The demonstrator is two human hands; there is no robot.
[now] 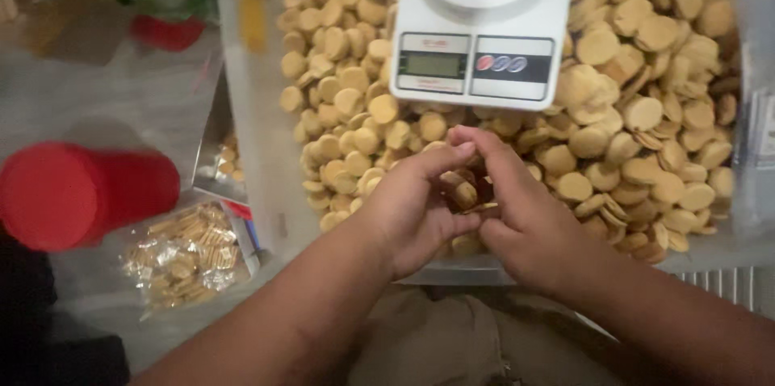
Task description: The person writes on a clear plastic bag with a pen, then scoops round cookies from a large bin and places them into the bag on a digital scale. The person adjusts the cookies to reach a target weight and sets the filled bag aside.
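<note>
From the head camera we look down on a large clear plastic tub (242, 111) heaped with small round tan biscuits (646, 111). A white digital kitchen scale (483, 23) sits on top of the heap at the far side, its round platter bare.

Our left hand (408, 212) and right hand (525, 208) meet over the near edge of the tub, both cupped around a small stack of the same round biscuits (464, 192). The left fingers (440, 161) curl over the stack from above, and the right fingers (476, 144) close in from the other side, so both hands are clamped lightly on it (thumbs meeting underneath, as far as we can tell).

We judge these biscuits light, dry, stiff and brittle; they would crumble if squeezed, so a hold by the rims with the stack pressed flat face to face seems safest.

To the left, on the grey table (97, 95), a red plastic cylindrical container (85, 192) lies on its side. Just beside it lies a sealed clear bag of biscuits (186, 253), and an open silvery foil pouch (218, 152) leans against the tub wall.
</note>
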